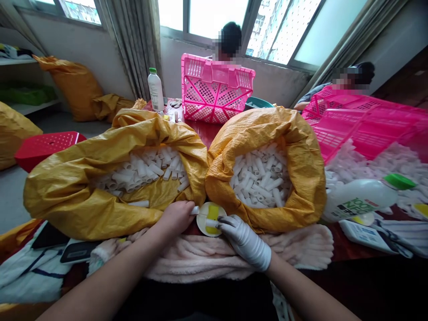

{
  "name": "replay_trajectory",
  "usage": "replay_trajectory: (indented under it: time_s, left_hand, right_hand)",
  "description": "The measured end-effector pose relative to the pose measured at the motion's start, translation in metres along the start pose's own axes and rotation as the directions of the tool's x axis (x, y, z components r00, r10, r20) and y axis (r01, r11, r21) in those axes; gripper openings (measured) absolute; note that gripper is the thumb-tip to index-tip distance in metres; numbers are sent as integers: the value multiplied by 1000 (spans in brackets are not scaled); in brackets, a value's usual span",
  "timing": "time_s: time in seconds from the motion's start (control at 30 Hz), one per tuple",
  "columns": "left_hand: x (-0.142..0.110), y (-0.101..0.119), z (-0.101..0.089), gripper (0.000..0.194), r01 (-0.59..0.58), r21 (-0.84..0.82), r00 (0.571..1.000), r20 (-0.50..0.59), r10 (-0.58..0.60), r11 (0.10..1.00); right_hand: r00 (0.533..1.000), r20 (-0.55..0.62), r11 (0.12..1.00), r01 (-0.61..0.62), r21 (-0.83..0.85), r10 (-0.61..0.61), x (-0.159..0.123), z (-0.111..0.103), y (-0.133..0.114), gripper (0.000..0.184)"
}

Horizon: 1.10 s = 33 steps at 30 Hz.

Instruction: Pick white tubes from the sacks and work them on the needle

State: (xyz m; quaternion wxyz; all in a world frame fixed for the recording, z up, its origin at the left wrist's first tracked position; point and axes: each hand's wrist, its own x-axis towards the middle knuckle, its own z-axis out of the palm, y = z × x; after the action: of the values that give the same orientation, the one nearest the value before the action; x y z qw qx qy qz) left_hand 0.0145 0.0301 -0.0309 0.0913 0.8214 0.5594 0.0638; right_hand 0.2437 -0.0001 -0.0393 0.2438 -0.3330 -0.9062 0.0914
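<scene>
Bare forearms [100, 276] reaching forward over a bunched pale pink fleece blanket [207, 258] along the near table edge. Left hand [175, 217], bare, curling closed, fingers [186, 206] pressing together and pinching a short white tube [194, 210] by its end. Right hand [244, 240], wearing a white coated work glove, fingertips [222, 225] closing on and pinching a second white tube [210, 223] above a round white-and-yellow disc [202, 227], lying between both hands.

Two yellow woven polypropylene sacks [67, 209] [301, 178] gaping open just beyond the hands, side by side and touching, rolled mouths exposing heaped loose white tubes [261, 176]. Further tubes spilling in a mound [384, 165] beside a large plastic bottle [357, 200] lying on its side, green cap pointing right. Pink perforated plastic crates [214, 89] [364, 125] tilting up on the far table, one co-worker [230, 40] sitting behind the left crate, another co-worker [354, 78] behind the right. Smaller bottle [155, 89] standing upright on the table; red perforated stool [47, 149] resting on the floor at left.
</scene>
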Motion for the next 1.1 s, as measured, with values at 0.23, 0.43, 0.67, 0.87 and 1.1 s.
replay_trajectory:
  time_s: [0.23,0.43,0.67,0.87,1.1]
  left_hand:
    - [2,-3,4,23,18,-15,1000,10,-18,1000]
    - [-2,1,-9,22,-34,-27,997,-71,32,999]
    - [-16,11,-19,28,-128,-136,991,-45,123,982]
    - [-23,40,-17,25,-62,-4,998,3,62,998]
    - [-35,45,-24,33,-36,-526,882,382,274,850]
  right_hand:
    - [999,-7,996,54,77,-54,2,1,-11,24]
    - [896,-285,739,-67,671,340,25,12,-11,28]
    - [945,-215,799,-73,597,247,47,-14,-26,24]
    - [875,-32,808,-431,403,483,48,-11,-34,33]
    - [978,-57,952,-179,249,199,20,-11,-48,38]
